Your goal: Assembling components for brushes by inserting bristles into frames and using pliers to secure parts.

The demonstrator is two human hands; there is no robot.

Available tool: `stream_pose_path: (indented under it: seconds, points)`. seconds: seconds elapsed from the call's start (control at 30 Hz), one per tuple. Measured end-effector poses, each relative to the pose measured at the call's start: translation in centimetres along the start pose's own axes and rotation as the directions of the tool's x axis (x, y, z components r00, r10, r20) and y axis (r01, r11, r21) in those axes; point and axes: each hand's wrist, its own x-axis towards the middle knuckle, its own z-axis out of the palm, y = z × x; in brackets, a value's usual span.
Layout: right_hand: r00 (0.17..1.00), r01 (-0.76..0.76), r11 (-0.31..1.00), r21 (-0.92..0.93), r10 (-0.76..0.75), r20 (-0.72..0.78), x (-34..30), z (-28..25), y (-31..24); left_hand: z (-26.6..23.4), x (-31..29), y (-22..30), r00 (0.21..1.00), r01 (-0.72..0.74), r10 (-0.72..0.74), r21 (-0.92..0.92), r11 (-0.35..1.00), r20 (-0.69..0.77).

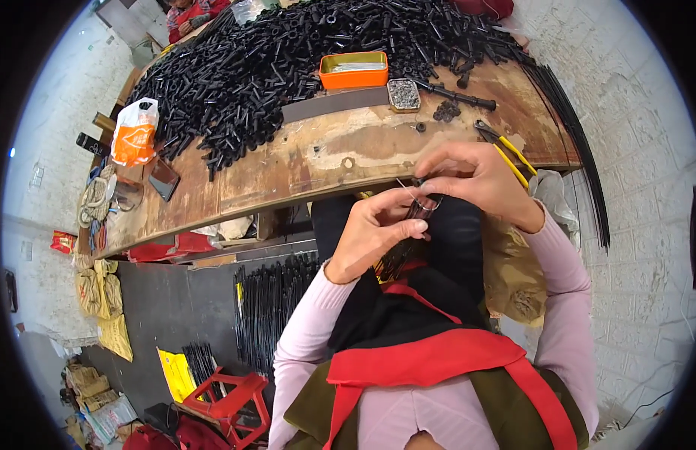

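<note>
In front of my lap, at the table's near edge, my left hand [378,231] is closed round a bundle of thin black rods [395,259] that slants down between my legs. A thin, light wire or needle [406,190] sticks out by its fingertips. Close beside it, my right hand [479,180] has thumb and fingers pinched at the top of the bundle. A small dark piece [417,181] shows at those fingertips; its kind is too small to tell.
Behind my hands a wooden table [288,176] carries a big heap of black tubular parts [235,82]. An orange box [354,78], a tin of small metal bits [403,95] and yellow-handled pliers [513,154] lie on it. A red stool [232,405] stands lower left. Another person's hand [185,28] shows far off.
</note>
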Motion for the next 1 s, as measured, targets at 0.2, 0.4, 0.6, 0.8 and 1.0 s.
stream_pose_path:
  seconds: [0.2,0.4,0.6,0.8,1.0]
  points:
    - [0.996,-0.071,0.989,0.131,0.077,-0.041,-1.4,0.4,-0.2,0.7,-1.3,0.9,1.000,-0.001,0.001,0.002,1.000,0.005]
    - [0.984,-0.153,0.972,0.178,0.167,-0.065,-2.2,1.4,-0.2,1.2,-2.1,1.2,1.000,-0.003,0.002,-0.010,1.000,-0.013]
    - [0.986,-0.143,0.976,0.163,0.155,-0.062,-2.6,1.2,-0.7,1.4,-2.2,1.6,1.000,-0.012,0.012,-0.006,1.000,-0.018]
    - [0.995,-0.073,0.990,0.123,0.081,-0.063,-2.8,1.4,-1.5,1.0,-2.0,1.3,1.000,0.016,-0.016,-0.001,1.000,-0.025]
    - [0.993,-0.057,0.997,0.049,0.062,-0.102,-3.0,1.5,-1.6,1.3,-1.7,1.1,0.997,-0.007,0.006,-0.003,1.000,-0.071]
